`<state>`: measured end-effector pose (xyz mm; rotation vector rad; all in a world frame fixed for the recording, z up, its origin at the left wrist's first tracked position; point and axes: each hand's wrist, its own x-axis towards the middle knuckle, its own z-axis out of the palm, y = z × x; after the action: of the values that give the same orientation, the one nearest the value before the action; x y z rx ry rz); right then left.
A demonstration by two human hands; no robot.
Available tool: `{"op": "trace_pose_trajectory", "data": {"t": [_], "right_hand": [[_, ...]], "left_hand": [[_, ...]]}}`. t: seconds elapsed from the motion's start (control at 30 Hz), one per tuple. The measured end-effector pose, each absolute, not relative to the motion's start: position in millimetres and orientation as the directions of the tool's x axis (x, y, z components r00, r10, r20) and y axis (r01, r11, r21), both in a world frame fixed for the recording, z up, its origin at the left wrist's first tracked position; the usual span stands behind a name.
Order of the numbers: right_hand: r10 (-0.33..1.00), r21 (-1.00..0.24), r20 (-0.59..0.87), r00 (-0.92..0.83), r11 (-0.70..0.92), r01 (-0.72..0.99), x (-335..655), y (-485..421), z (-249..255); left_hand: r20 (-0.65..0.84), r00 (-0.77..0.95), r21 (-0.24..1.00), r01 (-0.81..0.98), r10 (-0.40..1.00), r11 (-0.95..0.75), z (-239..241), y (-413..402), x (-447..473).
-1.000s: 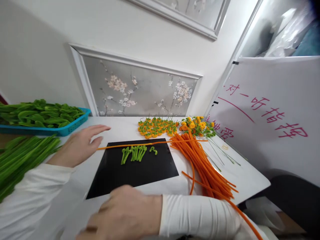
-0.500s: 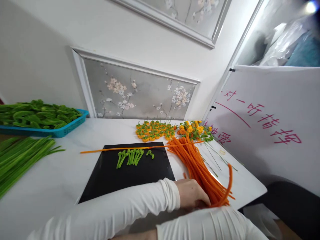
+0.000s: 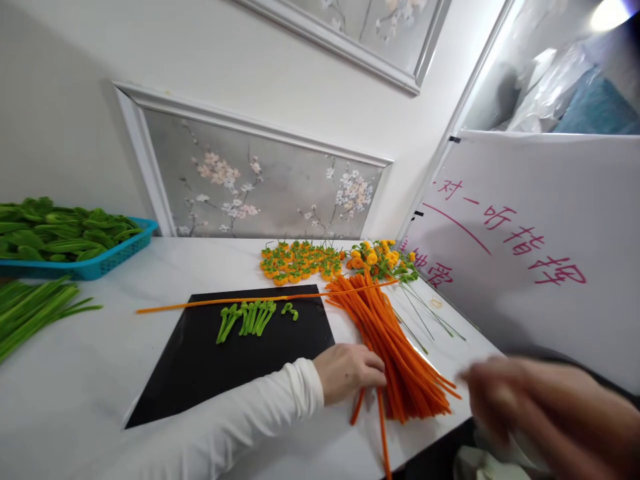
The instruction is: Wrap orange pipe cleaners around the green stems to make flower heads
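At the left side of a bundle of orange pipe cleaners [image 3: 400,360], my left hand [image 3: 353,373] is closed with bent fingers. An orange pipe cleaner [image 3: 383,433] runs down from its fingertips past the table's front edge. A shorter orange piece [image 3: 358,407] pokes out below the same hand. My right hand [image 3: 545,407] is raised at the lower right, apart from the bundle and smeared by motion; whether it holds anything is unclear. Across the far part of the black mat [image 3: 240,370] lies one long orange pipe cleaner [image 3: 210,303]. Short bent green pieces [image 3: 255,317] rest on the mat.
Behind the mat sit rows of small yellow-orange flowers [image 3: 300,261] and a heap of yellow blossoms [image 3: 375,259] with thin green stems. At left are green pipe cleaners [image 3: 35,313] and a blue basket [image 3: 115,257] of green leaf shapes. A whiteboard [image 3: 540,200] borders the right.
My right hand has swung from the bottom middle out to the right. My left hand has shifted slightly left, and a pipe cleaner now hangs below it. The view has turned a little rightward.
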<state>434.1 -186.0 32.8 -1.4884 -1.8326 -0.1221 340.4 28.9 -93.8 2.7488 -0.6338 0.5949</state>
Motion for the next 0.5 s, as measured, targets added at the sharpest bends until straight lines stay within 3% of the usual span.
{"op": "trace_pose_trajectory", "data": {"t": [0.03, 0.1, 0.13, 0.2, 0.33, 0.5], "right_hand": [[0.810, -0.467, 0.539, 0.232, 0.057, 0.882, 458, -182, 26], [0.777, -0.524, 0.378, 0.504, -0.269, 0.808, 503, -160, 8], [0.764, -0.483, 0.310, 0.566, -0.386, 0.786, 521, -144, -3], [0.794, -0.221, 0.107, 0.599, -0.568, 0.793, 547, -109, -26], [0.805, -0.063, 0.009, 0.593, -0.591, 0.804, 560, -55, -64], [0.777, 0.047, -0.011, 0.630, -0.629, 0.776, 555, -41, -81]], "left_hand": [[0.436, 0.817, 0.145, -0.477, -0.377, -0.867, -98, 28, 338], [0.450, 0.813, 0.162, -0.482, -0.370, -0.861, -99, 23, 335], [0.474, 0.807, 0.189, -0.485, -0.353, -0.854, -96, 20, 335], [0.552, 0.785, 0.280, -0.492, -0.281, -0.825, -88, 14, 335], [0.698, 0.711, 0.425, -0.510, -0.088, -0.748, -69, 13, 333], [0.802, 0.581, 0.296, -0.589, -0.140, -0.752, -48, 12, 317]]}}
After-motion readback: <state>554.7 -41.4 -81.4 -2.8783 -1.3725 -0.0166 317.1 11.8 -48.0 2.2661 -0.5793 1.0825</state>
